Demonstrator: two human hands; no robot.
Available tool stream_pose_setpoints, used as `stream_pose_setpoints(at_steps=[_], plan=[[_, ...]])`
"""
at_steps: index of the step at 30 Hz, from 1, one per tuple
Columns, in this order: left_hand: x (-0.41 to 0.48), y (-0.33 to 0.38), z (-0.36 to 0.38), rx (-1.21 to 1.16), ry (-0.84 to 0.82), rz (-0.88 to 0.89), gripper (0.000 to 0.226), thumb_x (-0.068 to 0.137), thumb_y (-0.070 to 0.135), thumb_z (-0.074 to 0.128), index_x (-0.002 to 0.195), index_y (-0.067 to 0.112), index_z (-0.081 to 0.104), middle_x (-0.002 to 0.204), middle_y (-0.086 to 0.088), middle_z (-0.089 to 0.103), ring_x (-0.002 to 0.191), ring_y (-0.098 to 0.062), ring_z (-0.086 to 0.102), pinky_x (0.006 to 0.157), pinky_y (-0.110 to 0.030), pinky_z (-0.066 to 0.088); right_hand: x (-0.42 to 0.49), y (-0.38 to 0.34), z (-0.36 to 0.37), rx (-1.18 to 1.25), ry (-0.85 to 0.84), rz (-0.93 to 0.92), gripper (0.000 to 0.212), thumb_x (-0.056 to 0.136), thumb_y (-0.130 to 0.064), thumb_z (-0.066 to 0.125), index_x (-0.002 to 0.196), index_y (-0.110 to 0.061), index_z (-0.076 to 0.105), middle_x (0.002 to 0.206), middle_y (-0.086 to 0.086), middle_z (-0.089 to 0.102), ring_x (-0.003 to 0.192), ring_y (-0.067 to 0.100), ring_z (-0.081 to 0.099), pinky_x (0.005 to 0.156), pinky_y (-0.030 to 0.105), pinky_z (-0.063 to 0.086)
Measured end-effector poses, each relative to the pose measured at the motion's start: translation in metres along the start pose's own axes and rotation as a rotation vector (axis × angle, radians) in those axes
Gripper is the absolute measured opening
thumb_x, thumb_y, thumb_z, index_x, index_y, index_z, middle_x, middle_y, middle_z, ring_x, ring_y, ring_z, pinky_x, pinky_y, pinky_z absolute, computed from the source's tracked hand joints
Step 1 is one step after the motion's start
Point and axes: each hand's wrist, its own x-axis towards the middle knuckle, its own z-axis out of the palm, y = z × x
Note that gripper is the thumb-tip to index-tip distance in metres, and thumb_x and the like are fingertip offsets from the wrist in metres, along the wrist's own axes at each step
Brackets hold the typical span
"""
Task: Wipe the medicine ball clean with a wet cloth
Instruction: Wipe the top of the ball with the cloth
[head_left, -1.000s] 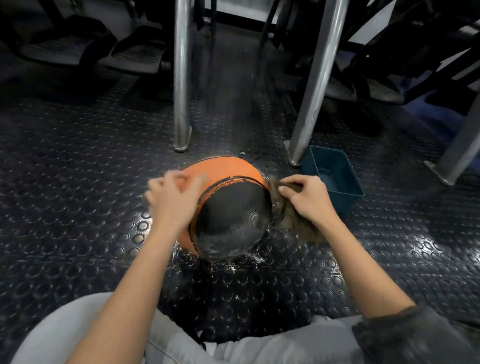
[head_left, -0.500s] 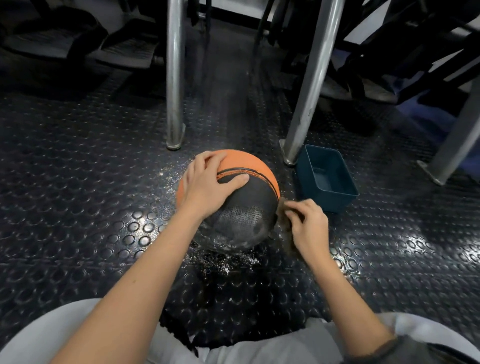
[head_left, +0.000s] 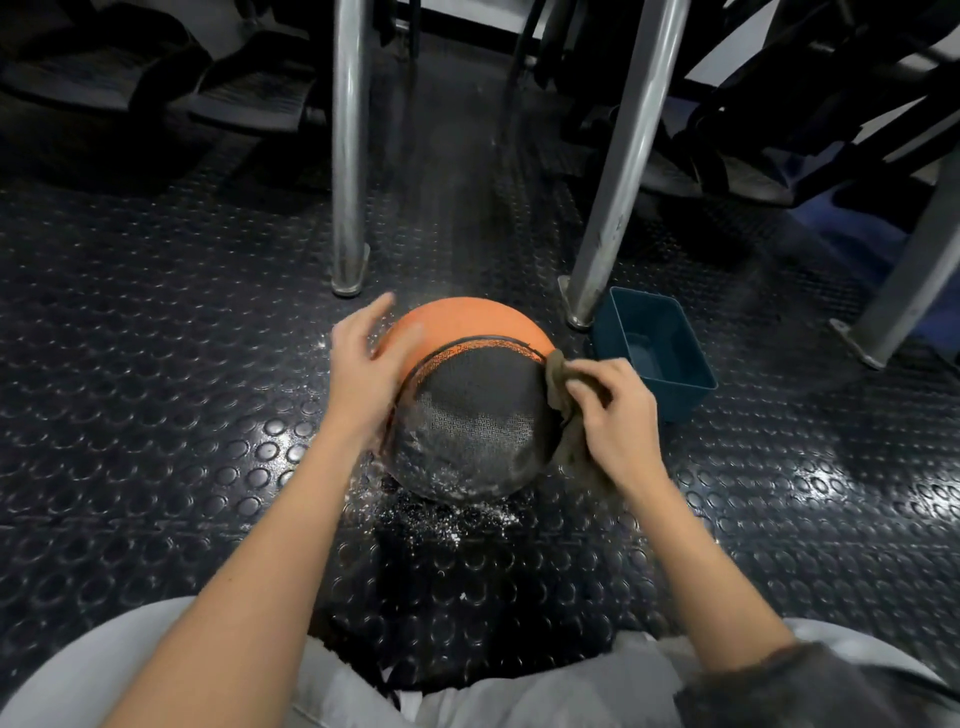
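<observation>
On the black studded rubber floor (head_left: 156, 395), centre of frame, sits the orange-and-black textured medicine ball (head_left: 467, 415) you are cleaning, its black panel turned toward you. Just right of it, in front of a chrome machine leg, stands the teal rectangular plastic tub (head_left: 688, 400).

Your left hand (head_left: 366, 374) is spread against the ball's left flank, fingers straight and somewhat blurred, steadying it. Your right hand (head_left: 613, 415) pinches the brown wet cloth (head_left: 558, 379) against the ball's right edge, at the seam where orange meets black.

The job looks only partly done. The upper black panel reads dark and clean, but a pale grey film covers its lower half, and white powdery specks (head_left: 441, 519) lie scattered on the floor just below the ball. The orange part looks fairly clean from here, and the underside is hidden. The lower band and the far side seem to be what is left.

Compared with half a second ago, your left hand has slid off the top of the ball, where its thumb crossed the black panel, to the left side. Your right hand has carried the cloth up from the lower right edge to the seam.
</observation>
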Motion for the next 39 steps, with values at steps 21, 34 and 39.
stream_pose_setpoints(at_steps=[21, 34, 39], plan=[[-0.003, -0.003, 0.011, -0.050, -0.333, -0.646, 0.077, 0.068, 0.080, 0.045, 0.107, 0.015, 0.060, 0.085, -0.011, 0.067, 0.069, -0.022, 0.065, 0.046, -0.025, 0.052, 0.017, 0.032, -0.015, 0.299, -0.068, 0.365, 0.028, 0.087, -0.004, 0.064, 0.077, -0.030, 0.065, 0.085, -0.003, 0.068, 0.082, 0.018, 0.062, 0.082, 0.030, 0.049], [-0.012, 0.018, 0.027, 0.146, -0.365, -0.157, 0.073, 0.061, 0.074, 0.059, 0.125, 0.037, 0.052, 0.131, 0.004, 0.043, 0.119, -0.013, 0.044, 0.108, -0.044, 0.032, 0.031, 0.028, -0.019, 0.173, -0.007, 0.311, 0.025, 0.089, -0.008, 0.061, 0.096, -0.032, 0.066, 0.105, 0.006, 0.062, 0.100, 0.017, 0.059, 0.095, 0.031, 0.045], [-0.017, 0.033, 0.039, 0.471, -0.374, 0.032, 0.096, 0.045, 0.088, 0.059, 0.131, 0.047, 0.042, 0.129, 0.012, 0.030, 0.128, -0.017, 0.025, 0.108, -0.040, 0.027, 0.026, 0.017, -0.015, 0.074, -0.019, 0.172, 0.022, 0.088, -0.002, 0.060, 0.104, -0.015, 0.069, 0.096, 0.004, 0.056, 0.093, 0.012, 0.053, 0.080, 0.004, 0.033]])
